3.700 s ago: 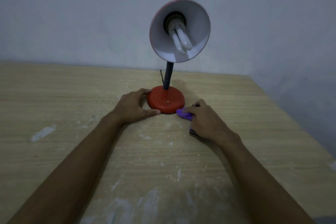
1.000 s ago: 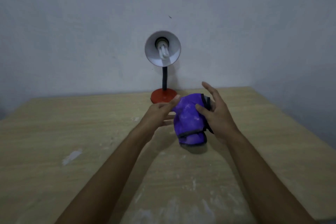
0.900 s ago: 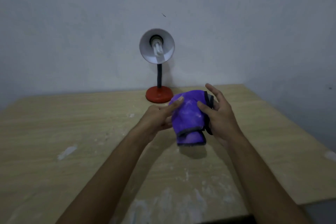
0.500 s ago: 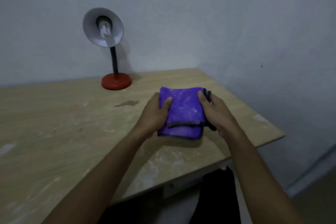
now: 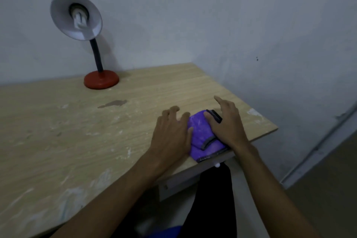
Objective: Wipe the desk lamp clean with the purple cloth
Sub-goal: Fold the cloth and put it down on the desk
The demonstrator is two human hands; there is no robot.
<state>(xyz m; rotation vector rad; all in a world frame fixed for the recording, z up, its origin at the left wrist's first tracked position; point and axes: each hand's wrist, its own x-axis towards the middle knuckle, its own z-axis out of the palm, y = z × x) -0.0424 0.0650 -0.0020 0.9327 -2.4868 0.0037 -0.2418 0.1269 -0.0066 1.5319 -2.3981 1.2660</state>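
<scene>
Pressing the folded purple cloth (image 5: 199, 131) at the counter (image 5: 77, 131) edge.
Left grip (image 5: 172, 133) and right grip (image 5: 226, 123) rest released, flat on it; desk lamp (image 5: 101, 80) stands well apart.

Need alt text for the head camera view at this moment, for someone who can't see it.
A person's left hand and right hand rest with straight fingers on either side of a folded purple cloth, which lies near the front edge of a scuffed wooden table. The desk lamp, untouched, stands at the back by the wall, its shade facing the camera.
</scene>
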